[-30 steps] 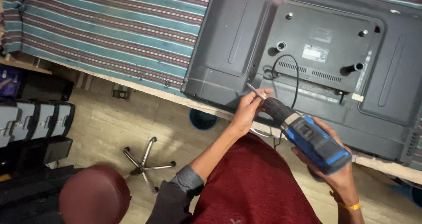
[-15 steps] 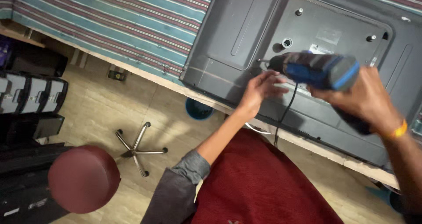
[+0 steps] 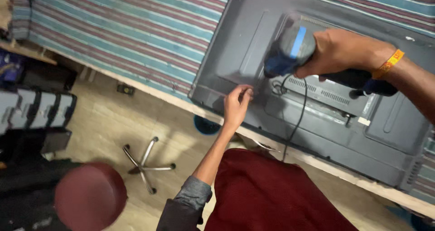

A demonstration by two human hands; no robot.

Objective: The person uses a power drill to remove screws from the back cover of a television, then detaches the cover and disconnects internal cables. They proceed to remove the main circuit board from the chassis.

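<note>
A dark grey flat television lies screen-down on a striped cloth, its back panel facing me. My right hand, with a yellow wristband, grips a blue and black cordless power screwdriver held above the upper middle of the panel. My left hand reaches from below with a grey sleeve. Its fingertips are bunched together and touch the panel near the lower left corner. I cannot see whether anything small sits between those fingers. A thin black cable hangs from the panel over the table edge.
The teal and maroon striped cloth covers a wooden table. On the floor below stand a round dark red stool, a metal castor base and a blue round object. Black cases stack at the left.
My right hand has lifted the screwdriver from the table's near edge up over the panel. My left hand let go of the tool's tip and moved left onto the panel's lower left part.
</note>
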